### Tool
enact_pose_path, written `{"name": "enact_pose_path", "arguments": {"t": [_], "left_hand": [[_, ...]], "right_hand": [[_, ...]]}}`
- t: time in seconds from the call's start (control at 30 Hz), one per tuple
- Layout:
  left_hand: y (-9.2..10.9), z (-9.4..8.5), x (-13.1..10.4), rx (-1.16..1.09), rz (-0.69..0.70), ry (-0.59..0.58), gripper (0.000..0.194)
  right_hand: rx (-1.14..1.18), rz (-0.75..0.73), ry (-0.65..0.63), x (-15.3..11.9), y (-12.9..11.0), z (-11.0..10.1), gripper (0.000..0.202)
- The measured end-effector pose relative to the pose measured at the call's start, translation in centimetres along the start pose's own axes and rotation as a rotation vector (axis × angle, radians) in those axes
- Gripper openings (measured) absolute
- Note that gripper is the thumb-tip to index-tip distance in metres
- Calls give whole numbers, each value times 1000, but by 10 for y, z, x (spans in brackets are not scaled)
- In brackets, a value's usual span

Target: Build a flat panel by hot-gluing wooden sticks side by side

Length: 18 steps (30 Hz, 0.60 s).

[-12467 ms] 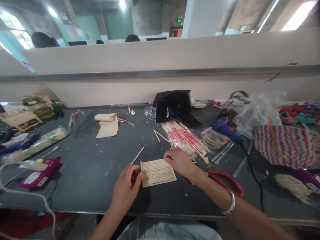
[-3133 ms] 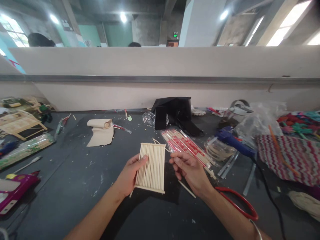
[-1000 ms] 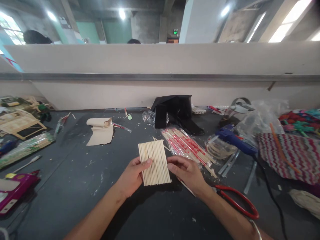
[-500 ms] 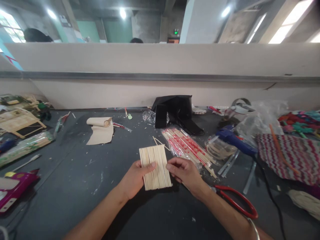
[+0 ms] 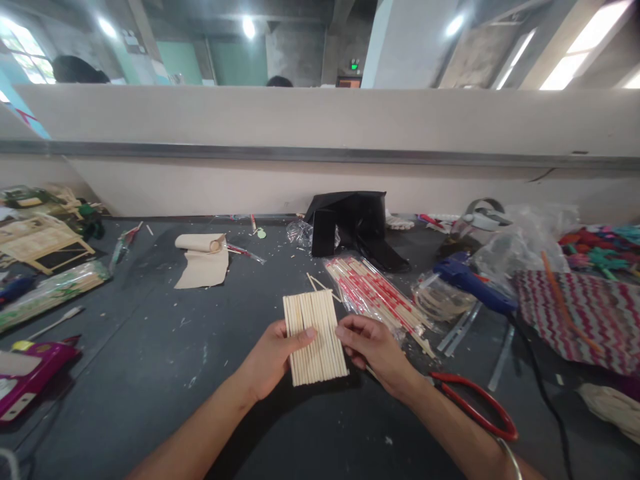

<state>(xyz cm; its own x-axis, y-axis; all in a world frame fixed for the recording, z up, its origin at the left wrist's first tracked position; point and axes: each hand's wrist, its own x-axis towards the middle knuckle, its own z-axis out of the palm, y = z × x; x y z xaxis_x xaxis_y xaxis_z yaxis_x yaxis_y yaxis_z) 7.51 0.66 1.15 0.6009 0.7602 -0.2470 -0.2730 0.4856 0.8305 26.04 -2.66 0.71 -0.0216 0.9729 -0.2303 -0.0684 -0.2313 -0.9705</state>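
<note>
A: What could go wrong nearest the body?

B: The panel [image 5: 320,363] could suffer first. It is between the hands, seemingly just above the table [image 5: 225,307]. The left hand [image 5: 267,360] grips its left side, thumb laid across the sticks, the other fingers mostly hidden behind. Too hard a press there could crack a weak joint

A: And the right hand [image 5: 375,347]?

B: Its fingers curl at the right edge, thumb and forefinger nearly together. Whether they pinch the edge or only brush it, nobody can tell. A sideways tug could pull the outermost stick away, if the bond is poor

A: Anything beside that arm?

B: The red handles [image 5: 505,411] lie close by the forearm, so a careless elbow could knock them

A: Farther out?

B: Loose sticks [image 5: 327,288] lie just beyond the panel and could snag under it if it drops; past the pack [image 5: 370,283], the glue gun [image 5: 470,283] could be dragged if an arm catches its cord [image 5: 537,373]
</note>
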Motion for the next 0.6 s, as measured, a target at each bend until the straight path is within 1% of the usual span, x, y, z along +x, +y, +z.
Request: {"name": "enact_pose_path", "arguments": {"t": [0.17, 0.37, 0.6], "left_hand": [[1, -1, 0, 3, -4, -3, 34], [1, -3, 0, 5, -27, 1, 33], [1, -3, -3, 24, -70, -24, 32]], "right_hand": [[3, 5, -26, -1, 0, 0, 33], [63, -34, 39, 0, -2, -1, 36], [121, -26, 27, -1, -4, -3, 38]]}}
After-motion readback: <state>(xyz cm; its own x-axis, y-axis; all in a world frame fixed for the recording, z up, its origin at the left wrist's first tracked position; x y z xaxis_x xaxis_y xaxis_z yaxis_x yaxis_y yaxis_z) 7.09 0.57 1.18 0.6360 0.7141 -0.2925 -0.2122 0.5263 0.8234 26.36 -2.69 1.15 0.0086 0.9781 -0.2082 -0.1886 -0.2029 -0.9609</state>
